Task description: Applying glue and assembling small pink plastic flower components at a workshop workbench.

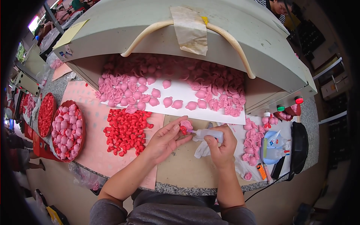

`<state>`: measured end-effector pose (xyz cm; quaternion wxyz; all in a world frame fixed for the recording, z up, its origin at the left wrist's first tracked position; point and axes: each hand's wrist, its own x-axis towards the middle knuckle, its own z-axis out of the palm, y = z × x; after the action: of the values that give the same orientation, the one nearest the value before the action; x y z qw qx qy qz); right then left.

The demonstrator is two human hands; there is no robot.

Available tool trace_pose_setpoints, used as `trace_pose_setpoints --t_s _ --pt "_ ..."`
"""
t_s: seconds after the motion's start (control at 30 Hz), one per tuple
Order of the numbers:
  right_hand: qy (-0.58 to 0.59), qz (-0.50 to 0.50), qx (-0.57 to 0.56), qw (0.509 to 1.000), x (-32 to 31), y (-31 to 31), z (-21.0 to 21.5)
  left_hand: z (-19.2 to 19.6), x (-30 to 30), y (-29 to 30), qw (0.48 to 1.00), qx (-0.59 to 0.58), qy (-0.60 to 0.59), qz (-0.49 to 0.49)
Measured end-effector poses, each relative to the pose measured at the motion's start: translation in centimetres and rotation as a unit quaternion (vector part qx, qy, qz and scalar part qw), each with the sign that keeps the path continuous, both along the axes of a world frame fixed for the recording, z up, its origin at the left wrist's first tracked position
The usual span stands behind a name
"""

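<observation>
At the middle of the worktop [180, 176], seen from above, two hands meet over a brown card surface. The left hand [165, 139] pinches a small pink and red piece [185, 126] between thumb and fingertips. The right hand [221, 144] is wrapped around a small white squeeze bottle [206, 134], its nozzle pointing left and touching the piece. Just left of the hands lies a heap of red pieces [125, 131] on pink paper. Beyond them, a white sheet [187, 98] carries many pink pieces under a grey hood. Far left, a round red tray [80, 129] holds pink and red pieces. At right sits a blue dish [268, 155].
</observation>
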<state>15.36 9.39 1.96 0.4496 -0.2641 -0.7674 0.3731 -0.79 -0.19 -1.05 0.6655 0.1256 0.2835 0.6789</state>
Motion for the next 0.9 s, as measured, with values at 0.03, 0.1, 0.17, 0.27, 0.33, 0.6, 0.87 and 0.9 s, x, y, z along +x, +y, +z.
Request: trace_pose_setpoints --t_s 0.03,0.1,0.17,0.27,0.33,0.6,0.87,0.9 --pt "-0.004 -0.001 0.001 1.0 0.0 0.0 0.0 0.0 0.0 0.0 1.0 0.0 0.0 -0.001" --pt "-0.008 -0.003 0.003 1.0 0.0 0.0 -0.1 0.1 0.0 0.0 1.0 0.0 0.0 0.001" --pt "-0.01 -0.003 -0.01 1.0 0.1 0.1 -0.2 0.2 0.0 0.0 1.0 0.002 -0.002 0.0" --pt "0.012 0.002 -0.022 1.0 0.2 0.2 -0.2 0.1 0.0 0.0 1.0 0.007 -0.009 0.001" --pt "0.043 0.003 -0.073 0.996 0.6 0.3 -0.4 0.0 -0.1 0.0 1.0 0.011 -0.014 0.002" --pt "0.045 0.005 -0.086 0.995 1.2 0.3 -0.1 0.2 0.5 0.4 1.0 0.007 -0.024 -0.008" --pt "0.162 0.019 -0.235 0.958 6.6 1.7 1.3 -0.1 -0.4 -0.3 0.999 -0.021 -0.035 0.008" --pt "0.163 -0.021 -0.221 0.961 7.7 1.7 1.7 -0.2 -0.3 -0.3 0.999 -0.024 -0.032 0.011"
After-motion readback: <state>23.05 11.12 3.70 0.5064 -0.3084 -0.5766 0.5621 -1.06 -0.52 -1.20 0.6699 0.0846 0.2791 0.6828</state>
